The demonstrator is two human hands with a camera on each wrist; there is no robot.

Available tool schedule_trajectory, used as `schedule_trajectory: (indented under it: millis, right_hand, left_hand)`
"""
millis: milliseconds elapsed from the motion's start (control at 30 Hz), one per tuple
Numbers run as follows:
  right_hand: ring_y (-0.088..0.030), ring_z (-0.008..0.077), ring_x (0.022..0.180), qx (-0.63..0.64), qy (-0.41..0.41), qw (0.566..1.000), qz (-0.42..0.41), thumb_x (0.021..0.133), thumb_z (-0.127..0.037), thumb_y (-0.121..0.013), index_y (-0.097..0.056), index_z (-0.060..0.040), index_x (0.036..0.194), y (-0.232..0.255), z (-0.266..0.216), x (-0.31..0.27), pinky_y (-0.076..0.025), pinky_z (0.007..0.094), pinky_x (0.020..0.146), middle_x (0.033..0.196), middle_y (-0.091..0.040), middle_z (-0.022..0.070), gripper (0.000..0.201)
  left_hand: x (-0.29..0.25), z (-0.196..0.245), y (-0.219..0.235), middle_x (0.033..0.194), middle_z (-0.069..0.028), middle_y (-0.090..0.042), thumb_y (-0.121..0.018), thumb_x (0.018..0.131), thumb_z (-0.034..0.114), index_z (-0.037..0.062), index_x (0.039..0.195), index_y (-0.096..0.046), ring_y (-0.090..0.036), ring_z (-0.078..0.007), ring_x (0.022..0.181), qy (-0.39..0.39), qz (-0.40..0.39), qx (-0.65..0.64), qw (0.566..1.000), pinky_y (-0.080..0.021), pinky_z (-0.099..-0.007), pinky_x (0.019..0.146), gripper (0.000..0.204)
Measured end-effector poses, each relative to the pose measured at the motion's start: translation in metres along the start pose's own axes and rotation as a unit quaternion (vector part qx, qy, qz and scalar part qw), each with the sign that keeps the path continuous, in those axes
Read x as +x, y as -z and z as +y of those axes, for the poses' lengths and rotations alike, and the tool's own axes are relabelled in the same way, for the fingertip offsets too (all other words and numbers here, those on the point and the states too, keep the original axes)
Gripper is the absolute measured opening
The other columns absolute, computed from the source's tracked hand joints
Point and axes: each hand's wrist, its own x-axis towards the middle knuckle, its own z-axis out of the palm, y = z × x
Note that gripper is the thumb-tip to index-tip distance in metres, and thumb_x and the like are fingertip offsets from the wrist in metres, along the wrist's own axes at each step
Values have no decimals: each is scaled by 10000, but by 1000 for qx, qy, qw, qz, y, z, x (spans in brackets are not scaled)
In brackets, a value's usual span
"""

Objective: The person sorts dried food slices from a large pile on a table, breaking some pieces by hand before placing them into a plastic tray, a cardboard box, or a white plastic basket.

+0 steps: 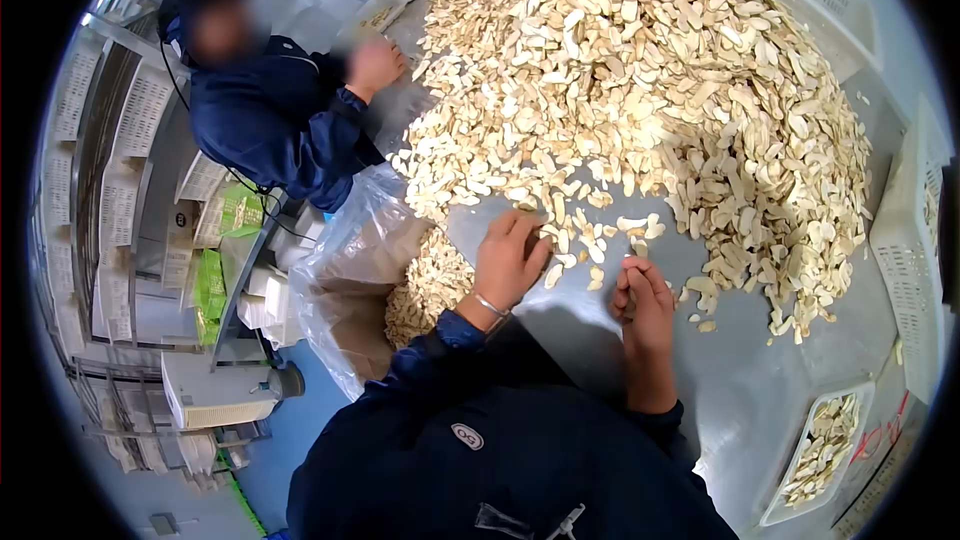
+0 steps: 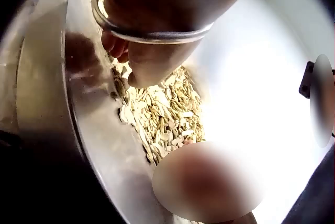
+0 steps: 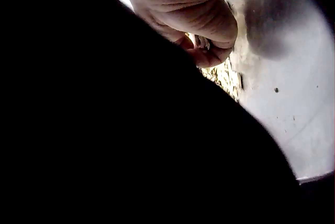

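A large heap of pale dried slices covers the metal table. My left hand, with a bracelet at its wrist, reaches the heap's near edge. Its fingers lie loosely bent among the slices, the tips partly hidden. To the right, my right hand is held over the bare metal, fingers curled in and a small pale slice at the tips. In the right wrist view its thumb meets the fingers, and dark cloth blocks much of the scene. Several loose slices lie between both hands.
Left of the table edge, a clear plastic bag holds more slices. Another person works at the far left. White baskets border the right side, with a tray of slices at lower right. Racks stand at left.
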Motion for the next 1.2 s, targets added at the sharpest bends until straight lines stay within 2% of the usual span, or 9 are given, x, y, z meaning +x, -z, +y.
schedule_trajectory:
  millis: [200,300,433,600,700,867,1000,1100,1200]
  right_hand:
    - [-475,90,632,0,10,1000,-7,1029,-110,-512,-620,-60,1094,-1,-4,-2,-386,255,547,804,-538,-7,136]
    - [-467,84,616,6,18,1000,-14,1026,-111,-520,-625,-61,1087,-1,-1,-2,-382,251,542,787,-532,-12,132]
    - [-456,78,588,17,20,999,-18,1013,-103,-541,-632,-58,1074,-4,-1,-2,-378,246,531,761,-518,-14,118]
    - [-461,75,589,14,9,1000,-10,1010,-99,-544,-633,-58,1077,-2,-2,-1,-378,245,527,767,-529,-14,119]
    - [-466,71,596,15,8,1000,2,1007,-95,-545,-637,-60,1079,0,-4,-1,-382,244,531,776,-537,-14,122]
    - [-472,70,605,10,-2,1000,9,1008,-95,-547,-638,-54,1075,-4,-2,-1,-389,245,539,789,-546,-14,120]
    - [-479,78,613,6,3,1000,-3,1018,-104,-536,-633,-57,1082,-4,0,-2,-388,248,539,791,-547,-11,125]
    - [-495,92,632,6,16,1000,-15,1024,-106,-518,-623,-63,1097,2,0,0,-389,252,541,805,-552,-4,135]
    - [-490,92,642,2,10,1000,-12,1025,-107,-517,-614,-61,1116,2,0,-1,-387,250,547,812,-552,-2,141]
  left_hand:
    - [10,1,-11,960,-132,-647,-703,846,115,44,1088,-675,-650,-330,803,2,-70,-33,997,-537,-402,727,254]
    - [12,-4,0,950,-157,-636,-649,845,87,46,1020,-666,-639,-351,838,109,-128,-144,975,-523,-419,696,181]
    - [29,-21,2,967,-134,-652,-668,812,89,54,1002,-677,-607,-367,959,6,-48,5,999,-495,-429,817,194]
    - [70,-18,-21,1285,-149,-582,-724,830,216,43,1066,-674,-535,-353,1189,-104,-4,61,993,-436,-432,1004,297]
    - [69,-28,-31,1275,-144,-590,-722,843,213,46,1062,-681,-553,-348,1168,-114,-67,54,990,-435,-434,1001,279]
    - [51,-46,-30,1092,-134,-674,-649,854,104,45,1006,-680,-610,-358,1023,-36,-16,-54,998,-483,-442,906,166]
    - [74,-49,-19,1063,-106,-683,-611,789,1,59,958,-678,-609,-357,986,-106,-31,23,994,-506,-419,854,191]
    - [80,-50,-18,1081,-110,-685,-638,820,14,88,1014,-690,-620,-339,953,-101,-85,82,988,-503,-409,870,214]
    - [73,-46,-13,936,-111,-679,-660,850,80,96,990,-703,-636,-324,876,-69,-77,91,991,-528,-407,791,148]
